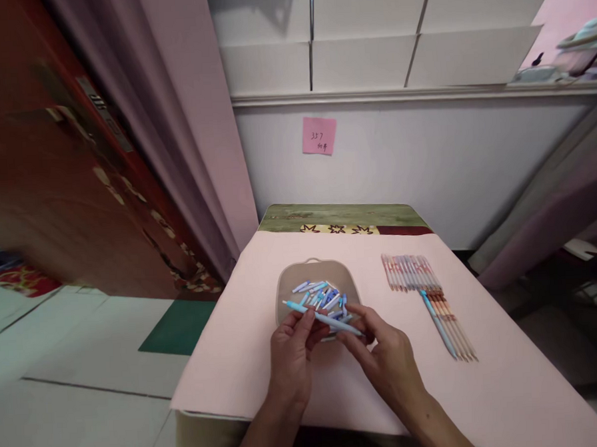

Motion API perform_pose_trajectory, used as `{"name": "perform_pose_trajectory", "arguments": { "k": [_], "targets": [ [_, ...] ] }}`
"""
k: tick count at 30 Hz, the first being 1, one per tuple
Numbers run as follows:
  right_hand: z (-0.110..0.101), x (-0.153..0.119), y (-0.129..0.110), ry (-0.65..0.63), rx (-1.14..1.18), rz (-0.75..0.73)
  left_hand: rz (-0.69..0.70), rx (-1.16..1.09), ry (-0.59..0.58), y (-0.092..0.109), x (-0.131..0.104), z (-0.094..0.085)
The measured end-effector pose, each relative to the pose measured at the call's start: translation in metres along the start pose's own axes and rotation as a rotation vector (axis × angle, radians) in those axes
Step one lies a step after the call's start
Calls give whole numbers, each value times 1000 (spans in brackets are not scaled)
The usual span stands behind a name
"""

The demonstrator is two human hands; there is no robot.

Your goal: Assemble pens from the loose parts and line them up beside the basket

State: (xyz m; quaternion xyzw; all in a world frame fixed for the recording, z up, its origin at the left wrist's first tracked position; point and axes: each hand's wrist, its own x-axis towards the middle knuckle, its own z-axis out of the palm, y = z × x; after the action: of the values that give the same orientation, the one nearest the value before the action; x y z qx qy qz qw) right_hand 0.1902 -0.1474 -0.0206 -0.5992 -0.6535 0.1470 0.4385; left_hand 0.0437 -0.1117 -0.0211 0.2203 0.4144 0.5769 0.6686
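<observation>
A light blue pen [328, 320] with a brighter blue end is held above a beige bin [287, 281]. My left hand [293, 347] pinches it near the middle between thumb and fingers. At the pen's right end, the thumb and fingers of my right hand [385, 346] close around the tip. Several short blue, white and purple pen parts [327, 295] lie jumbled in the bin below. The near part of the bin is partly hidden by my hands.
To the right lies a row of pens with reddish patterns [411, 272]. Nearer are several brown-topped pens [454, 325], with a blue pen [438, 324] along their left side. A pink cloth [235, 347] covers the table. A pink note [318, 136] is on the wall.
</observation>
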Motion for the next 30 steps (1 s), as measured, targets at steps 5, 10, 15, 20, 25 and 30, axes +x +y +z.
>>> {"name": "perform_pose_trajectory", "arguments": {
  "k": [5,10,15,20,25,30],
  "targets": [
    [1,-3,1,40,30,-8,9,-5,14,2,2,-1],
    [0,-5,4,-63,76,81,-17,-5,-40,3,-4,1],
    [1,-3,1,-26,65,53,-10,-10,-25,1,-4,2],
    [0,-4,1,-32,65,27,-18,-10,-38,1,-4,0],
    [-1,-6,2,-96,91,73,-3,1,-56,2,-5,0],
    [5,-8,-1,-57,167,97,-30,-16,-66,1,-8,4]
  ]
}}
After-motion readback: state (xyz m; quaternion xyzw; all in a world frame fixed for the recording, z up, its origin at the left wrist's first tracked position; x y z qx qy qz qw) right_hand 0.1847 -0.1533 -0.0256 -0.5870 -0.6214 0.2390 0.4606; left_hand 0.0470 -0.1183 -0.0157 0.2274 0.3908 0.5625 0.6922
